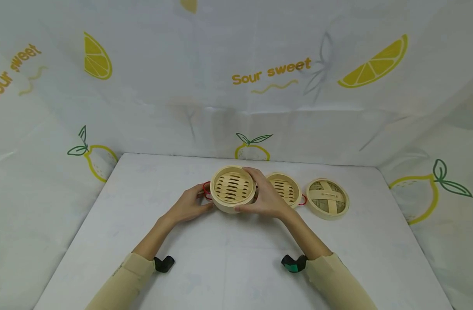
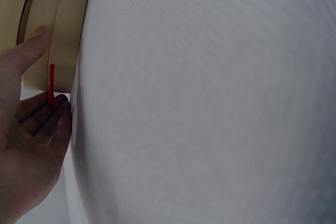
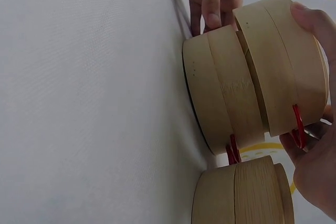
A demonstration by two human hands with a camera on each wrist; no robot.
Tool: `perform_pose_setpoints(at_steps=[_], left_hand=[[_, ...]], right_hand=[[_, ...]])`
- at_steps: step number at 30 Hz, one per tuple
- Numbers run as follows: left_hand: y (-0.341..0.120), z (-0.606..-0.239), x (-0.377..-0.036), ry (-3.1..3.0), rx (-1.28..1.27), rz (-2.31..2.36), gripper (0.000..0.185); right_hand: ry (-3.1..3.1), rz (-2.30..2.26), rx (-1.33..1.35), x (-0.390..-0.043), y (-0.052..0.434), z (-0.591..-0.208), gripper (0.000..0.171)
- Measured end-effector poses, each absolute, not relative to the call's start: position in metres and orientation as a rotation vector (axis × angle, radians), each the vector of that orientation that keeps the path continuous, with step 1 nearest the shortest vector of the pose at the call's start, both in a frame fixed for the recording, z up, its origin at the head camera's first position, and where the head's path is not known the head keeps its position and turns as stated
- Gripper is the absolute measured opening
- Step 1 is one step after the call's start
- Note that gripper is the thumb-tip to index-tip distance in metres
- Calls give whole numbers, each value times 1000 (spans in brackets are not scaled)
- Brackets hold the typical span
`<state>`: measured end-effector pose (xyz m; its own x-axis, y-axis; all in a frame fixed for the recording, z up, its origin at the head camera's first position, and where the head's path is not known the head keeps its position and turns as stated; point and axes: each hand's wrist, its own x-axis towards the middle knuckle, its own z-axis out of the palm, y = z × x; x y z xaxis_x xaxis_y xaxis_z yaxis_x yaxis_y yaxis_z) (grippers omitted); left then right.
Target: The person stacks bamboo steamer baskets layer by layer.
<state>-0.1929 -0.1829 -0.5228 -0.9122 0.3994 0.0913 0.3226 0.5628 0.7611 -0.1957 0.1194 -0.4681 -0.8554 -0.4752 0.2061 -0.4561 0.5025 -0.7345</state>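
I count three steamer baskets and one lid toward the table's (image 1: 116, 241) far edge. My left hand (image 1: 190, 206) pinches the lower basket's (image 3: 220, 93) red loop (image 2: 51, 83). My right hand (image 1: 265, 196) curls around the top basket (image 1: 233, 187), tilted on the lower one. Rightward sit the third basket (image 1: 284, 188) and, apart, the lid (image 1: 327, 198).
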Motion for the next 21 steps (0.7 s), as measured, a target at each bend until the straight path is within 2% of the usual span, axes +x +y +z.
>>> perform_pose_setpoints(at_steps=[12, 21], left_hand=[[-183, -524, -193, 2706, 690, 1311, 68], [-182, -523, -193, 2685, 599, 1318, 67]], right_hand=[[2695, -1320, -842, -201, 117, -468, 121], [2683, -1332, -794, -204, 116, -471, 120]])
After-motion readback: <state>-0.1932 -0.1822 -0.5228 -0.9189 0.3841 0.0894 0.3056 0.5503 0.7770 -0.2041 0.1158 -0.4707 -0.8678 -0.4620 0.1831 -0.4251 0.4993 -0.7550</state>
